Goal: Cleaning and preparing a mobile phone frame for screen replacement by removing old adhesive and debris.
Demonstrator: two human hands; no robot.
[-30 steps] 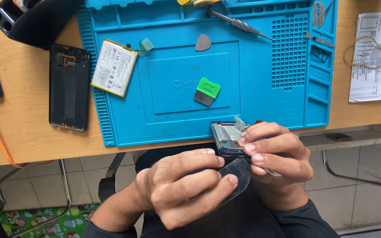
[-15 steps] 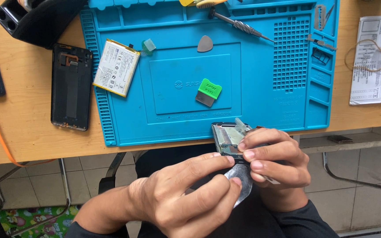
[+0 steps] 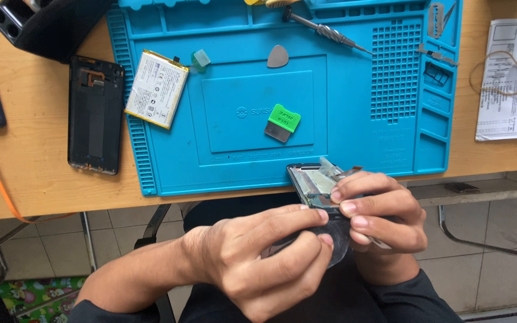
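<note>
A view from above looks down at a wooden desk (image 3: 37, 179) and a person's two bare hands held just in front of its near edge.

At the far left, a black phone back cover (image 3: 95, 115) lies flat on the desk, inner side up. Just right of it, a white and gold flat battery (image 3: 155, 90) rests tilted on the left edge of a blue silicone work mat (image 3: 366, 143). On the mat, further right, lie a small pale green tab (image 3: 200, 58), a grey triangular pick (image 3: 277, 56), and near the middle a green-handled scraper (image 3: 283, 122). A metal screwdriver (image 3: 325, 30) lies slanted along the top of the mat.

Below the mat, the left hand (image 3: 258, 260) is closed, its thumb and fingers pinching a thin, dark, flexible plastic sheet (image 3: 337, 239), which bends beneath the fingertips. The sheet meets the lower end of an opened phone frame (image 3: 311, 184), a dark rectangle with pale parts showing inside. The frame is held in the air over the person's lap, its top end overlapping the near edge of the mat. The right hand (image 3: 378, 218) is wrapped around the frame's right side, fingers curled over its lower half.

At the far right, a white printed paper (image 3: 504, 113) lies on the desk with a tan rubber band (image 3: 499, 73) on top of it.
</note>
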